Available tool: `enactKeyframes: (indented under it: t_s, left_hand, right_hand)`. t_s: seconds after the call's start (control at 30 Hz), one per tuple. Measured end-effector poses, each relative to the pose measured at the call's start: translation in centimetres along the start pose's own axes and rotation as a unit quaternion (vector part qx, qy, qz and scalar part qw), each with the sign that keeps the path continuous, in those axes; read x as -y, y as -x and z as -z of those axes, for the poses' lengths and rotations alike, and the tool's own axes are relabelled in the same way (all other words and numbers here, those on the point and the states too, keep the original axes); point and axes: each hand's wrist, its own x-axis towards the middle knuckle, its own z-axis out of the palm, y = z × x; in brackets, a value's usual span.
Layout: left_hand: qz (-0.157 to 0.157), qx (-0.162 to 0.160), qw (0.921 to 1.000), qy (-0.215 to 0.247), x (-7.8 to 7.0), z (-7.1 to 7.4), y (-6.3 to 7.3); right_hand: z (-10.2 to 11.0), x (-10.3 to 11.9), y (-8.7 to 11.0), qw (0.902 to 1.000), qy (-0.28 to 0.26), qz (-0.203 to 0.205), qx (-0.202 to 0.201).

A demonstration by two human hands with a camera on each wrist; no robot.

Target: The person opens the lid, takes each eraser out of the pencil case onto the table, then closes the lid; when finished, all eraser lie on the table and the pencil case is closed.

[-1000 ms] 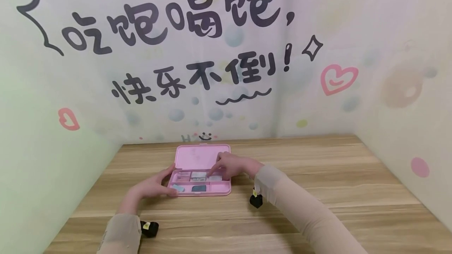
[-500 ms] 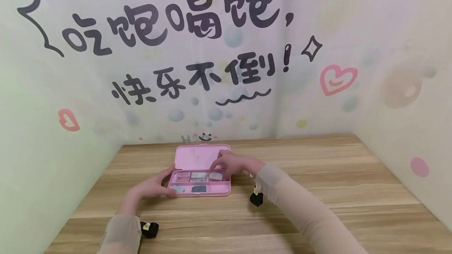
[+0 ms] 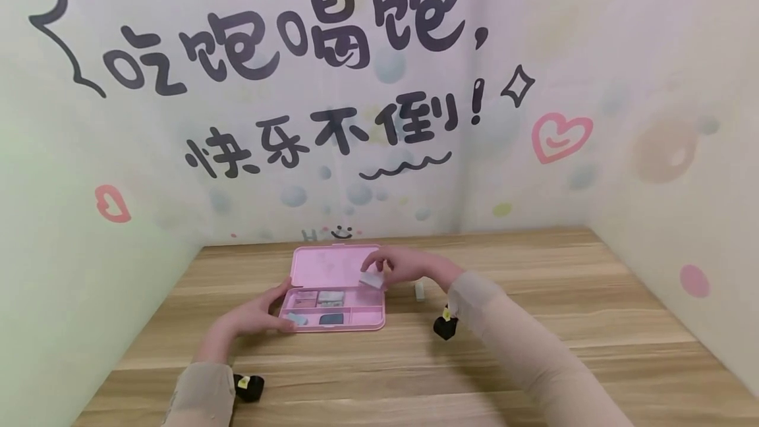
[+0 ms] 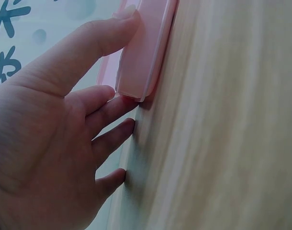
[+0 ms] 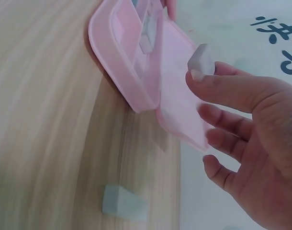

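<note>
A pink plastic box (image 3: 367,315) with compartments lies on the table, its lid (image 3: 320,266) swung back. My left hand (image 3: 252,316) holds the box's left end, thumb at the front wall (image 4: 146,52) and fingers around the back corner. Between thumb and index finger my right hand (image 3: 403,265) pinches a whitish eraser-like block (image 5: 202,60), raised in front of the lid; the other fingers are loosely bent. Pale blocks (image 3: 330,298) sit in the back row of compartments. In the front row lie a light blue block (image 3: 297,319) and a dark teal one (image 3: 331,319).
A pale greenish block (image 5: 123,203) lies on the wooden table (image 3: 379,374) just right of the box, near my right wrist. Behind the table stands a printed backdrop (image 3: 379,203), with pale walls at both sides. Black wrist cameras (image 3: 249,388) hang under my sleeves.
My right hand has lifted the whitish block out of the back right compartment, rising slightly with it. The block on the table has come into sight. My left hand stays at the box.
</note>
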Motion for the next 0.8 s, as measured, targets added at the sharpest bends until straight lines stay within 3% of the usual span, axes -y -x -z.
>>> enactKeyframes:
  t_s: [0.3, 0.8]
  left_hand:
    - [-0.01, 0.001, 0.9999, -0.001, 0.1, 0.1, 0.1]
    - [-0.007, 0.0, 1.0, 0.003, 0.2, 0.0, 0.1]
  right_hand:
    - [0.3, -1.4, 2.9, 0.9974, -0.068, 0.005, -0.023]
    - [0.5, -4.0, 6.9, 0.9914, -0.08, -0.038, -0.097]
